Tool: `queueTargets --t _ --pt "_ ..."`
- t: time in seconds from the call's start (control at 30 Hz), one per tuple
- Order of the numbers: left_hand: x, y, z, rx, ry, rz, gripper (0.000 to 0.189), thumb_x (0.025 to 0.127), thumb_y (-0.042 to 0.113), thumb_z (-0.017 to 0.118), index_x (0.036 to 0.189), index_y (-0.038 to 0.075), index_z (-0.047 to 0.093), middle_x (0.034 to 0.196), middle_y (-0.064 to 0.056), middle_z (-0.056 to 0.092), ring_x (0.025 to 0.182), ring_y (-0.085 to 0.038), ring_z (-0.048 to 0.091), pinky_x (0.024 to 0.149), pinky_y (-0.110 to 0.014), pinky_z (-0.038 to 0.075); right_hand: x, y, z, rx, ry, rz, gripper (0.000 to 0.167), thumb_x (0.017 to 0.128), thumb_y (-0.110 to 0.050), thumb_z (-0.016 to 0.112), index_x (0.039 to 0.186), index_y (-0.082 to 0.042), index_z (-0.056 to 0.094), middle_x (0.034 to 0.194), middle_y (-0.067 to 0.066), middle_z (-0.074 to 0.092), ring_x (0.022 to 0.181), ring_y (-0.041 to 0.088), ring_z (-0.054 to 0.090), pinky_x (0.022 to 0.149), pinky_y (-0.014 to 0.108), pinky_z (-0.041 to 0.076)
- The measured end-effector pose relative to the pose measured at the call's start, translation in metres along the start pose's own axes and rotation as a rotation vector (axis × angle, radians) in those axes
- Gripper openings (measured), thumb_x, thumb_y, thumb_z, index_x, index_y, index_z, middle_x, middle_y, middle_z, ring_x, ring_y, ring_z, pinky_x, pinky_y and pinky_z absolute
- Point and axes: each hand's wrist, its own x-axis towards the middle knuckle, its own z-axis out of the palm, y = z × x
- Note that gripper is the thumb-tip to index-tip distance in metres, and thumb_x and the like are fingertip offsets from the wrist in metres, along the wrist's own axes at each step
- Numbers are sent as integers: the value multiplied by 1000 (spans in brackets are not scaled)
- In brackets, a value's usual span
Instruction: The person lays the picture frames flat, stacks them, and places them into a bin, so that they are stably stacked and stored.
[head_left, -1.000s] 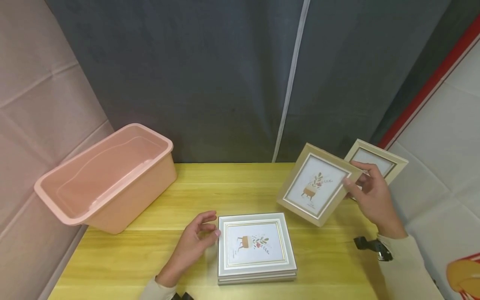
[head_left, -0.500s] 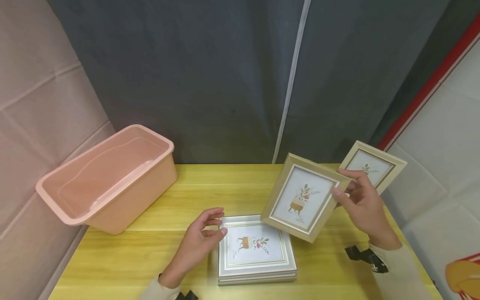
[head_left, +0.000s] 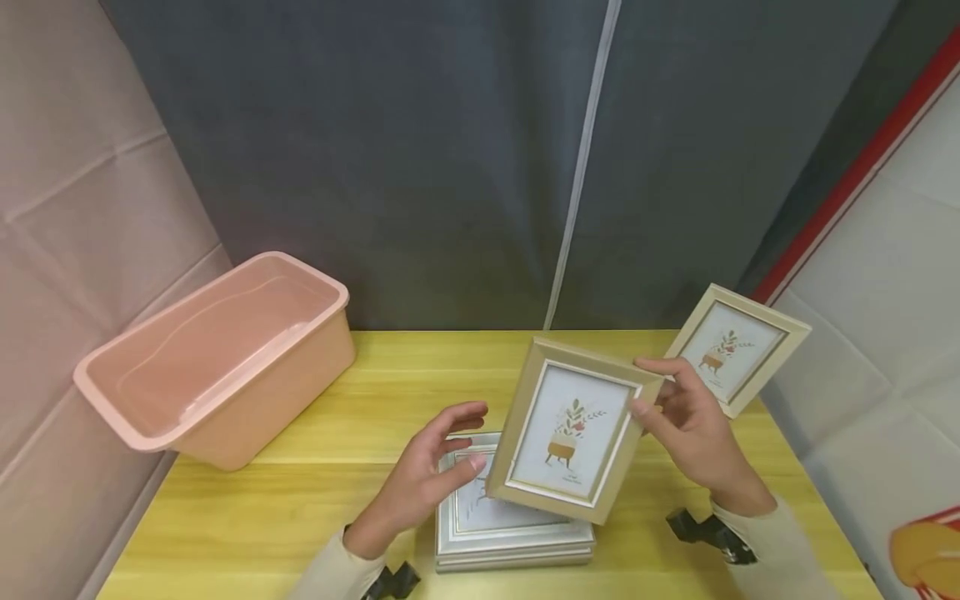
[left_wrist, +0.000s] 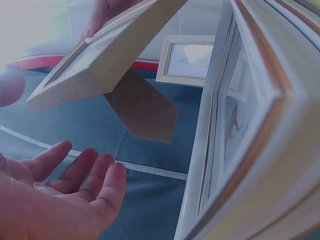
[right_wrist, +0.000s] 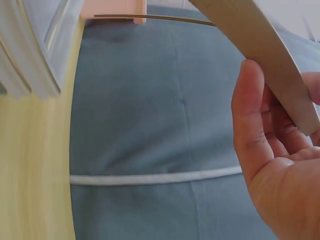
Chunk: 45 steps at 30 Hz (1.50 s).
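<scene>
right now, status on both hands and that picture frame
Right fingers grip picture frame, raised. Left fingers empty, close by. Stand juts out behind; nothing seen blocking.

The right grip (head_left: pixel 693 433) pinched a tan picture frame (head_left: pixel 572 429) by its right edge, tilted, partly hiding a silvery frame stack (head_left: pixel 517 552)! The left grip (head_left: pixel 420 479), fingers loosely bent, hovered just beside that frame. Beyond the right grip, a cream frame (head_left: pixel 729 348) stood slanted; far left, a pink tub (head_left: pixel 270 387) sat on the yellow counter (head_left: pixel 405 375).

A yellow table (head_left: pixel 300 517) bears a tub (head_left: pixel 277 392), stacked frames (head_left: pixel 516 553) and a standing frame (head_left: pixel 738 343).
</scene>
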Motion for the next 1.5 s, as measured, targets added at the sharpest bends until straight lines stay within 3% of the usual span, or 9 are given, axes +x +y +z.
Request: queueTargets --t 0.17,0.27,0.43,0.5,0.7,0.87,1.07,1.27,1.5 --pt "4 1 5 -2 -56 -6 60 101 13 66 157 12 45 161 -4 50 149 -27 46 122 -53 42 0 4 12 7 -49 25 55 93 30 48 145 16 38 93 4 72 68 3 64 53 22 55" --pt "5 -1 8 -10 -91 -24 61 101 16 65 158 17 44 162 -2 49 149 -25 44 123 -52 39 0 6 18 3 -56 85 52 94 27 50 144 16 38 106 1 76 79 7 72 59 25 60" --pt "5 -5 11 -96 -153 -54 59 103 17 63 159 14 42 151 -13 58 135 -24 57 108 -38 55 0 10 26 11 -57 115 50 95 26 52 142 16 38 116 -2 76 85 9 75 59 29 62" --pt "4 -6 11 -119 -158 -68 59 104 18 62 159 12 42 145 -18 61 128 -26 62 101 -39 60 0 12 29 20 -62 121 50 95 25 51 142 17 37 116 -2 76 86 10 75 59 31 63" --pt "2 -8 11 -124 -135 -97 56 103 17 64 155 7 46 135 -23 63 116 -26 69 92 -38 64 0 15 31 17 -32 155 47 97 23 51 141 16 36 115 -3 76 84 10 76 59 32 64" --pt "-1 -8 12 -104 -115 -89 53 102 15 65 151 5 50 131 -21 67 111 -19 69 94 -35 62 -2 20 29 25 13 169 46 100 20 49 144 11 39 114 -2 76 83 12 77 58 33 65" --pt "-5 -7 10 -144 -95 -68 55 102 10 63 153 1 45 137 -24 62 117 -17 65 97 -33 61 -6 25 29 62 77 220 47 101 17 50 145 1 44 116 -1 76 81 16 78 58 39 65" --pt "-10 -7 8 -187 -38 -100 61 101 7 64 157 3 40 140 -25 60 119 -15 65 98 -31 60 -12 30 30 125 136 216 46 102 17 49 145 1 44 121 3 75 85 19 79 60 43 65" --pt "-13 -10 6 -208 15 -70 63 101 3 62 158 2 37 139 -29 56 117 -14 65 93 -29 61 -17 34 31 263 181 208 47 103 18 47 144 -3 44 124 8 74 89 20 79 63 42 66"
